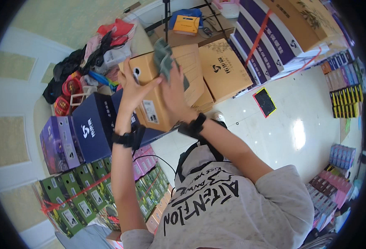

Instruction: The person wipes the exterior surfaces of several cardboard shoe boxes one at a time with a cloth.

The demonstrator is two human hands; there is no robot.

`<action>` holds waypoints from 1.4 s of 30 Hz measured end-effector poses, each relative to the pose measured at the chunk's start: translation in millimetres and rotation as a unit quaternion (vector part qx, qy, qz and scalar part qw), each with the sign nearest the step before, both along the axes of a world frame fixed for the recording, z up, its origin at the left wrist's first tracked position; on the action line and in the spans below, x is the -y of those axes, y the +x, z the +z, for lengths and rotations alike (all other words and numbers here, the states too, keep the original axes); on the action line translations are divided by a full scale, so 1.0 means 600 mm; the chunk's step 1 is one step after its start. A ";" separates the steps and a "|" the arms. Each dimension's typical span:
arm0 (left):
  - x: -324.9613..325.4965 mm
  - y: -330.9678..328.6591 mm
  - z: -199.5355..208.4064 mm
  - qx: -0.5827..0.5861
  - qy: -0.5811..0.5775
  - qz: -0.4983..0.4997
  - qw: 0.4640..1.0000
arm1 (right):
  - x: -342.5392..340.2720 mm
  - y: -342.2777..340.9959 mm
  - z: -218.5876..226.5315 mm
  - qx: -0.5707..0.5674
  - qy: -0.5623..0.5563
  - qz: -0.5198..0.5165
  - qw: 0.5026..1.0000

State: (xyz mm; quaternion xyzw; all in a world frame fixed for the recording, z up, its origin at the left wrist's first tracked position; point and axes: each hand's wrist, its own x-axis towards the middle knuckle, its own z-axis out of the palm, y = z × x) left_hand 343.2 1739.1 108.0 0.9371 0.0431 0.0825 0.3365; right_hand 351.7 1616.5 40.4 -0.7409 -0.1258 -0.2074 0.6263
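A tan cardboard shoe box (163, 108) lies before me on other boxes, its end with a round hole and white label toward me. My left hand (134, 92) spans that end, fingers along the left edge and thumb stretched toward the right edge, gripping it. On the upper face, my right hand (173, 89) presses a grey-green cloth (163, 56); its fingers are slightly blurred. Part of the cloth sticks out past the fingertips. Both wrists wear black bands.
Dark blue boxes (93, 126) and a purple box (58, 143) stand left. Green shoe boxes (73, 199) tied with red strap are lower left. Another tan box (224, 68) and tall strapped cartons (270, 45) stand right. A black panel (265, 102) lies on the floor.
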 end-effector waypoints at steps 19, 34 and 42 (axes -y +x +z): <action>-0.043 0.020 -0.016 0.047 -0.088 0.026 0.995 | 0.013 -0.050 -0.070 0.000 -0.100 0.114 0.989; -0.053 0.014 -0.038 0.058 -0.074 0.045 0.995 | 0.061 0.025 -0.252 -0.260 -0.010 -0.048 0.964; -0.068 0.028 -0.050 0.019 -0.141 0.130 0.981 | 0.076 -0.084 -0.053 0.000 -0.132 0.313 0.940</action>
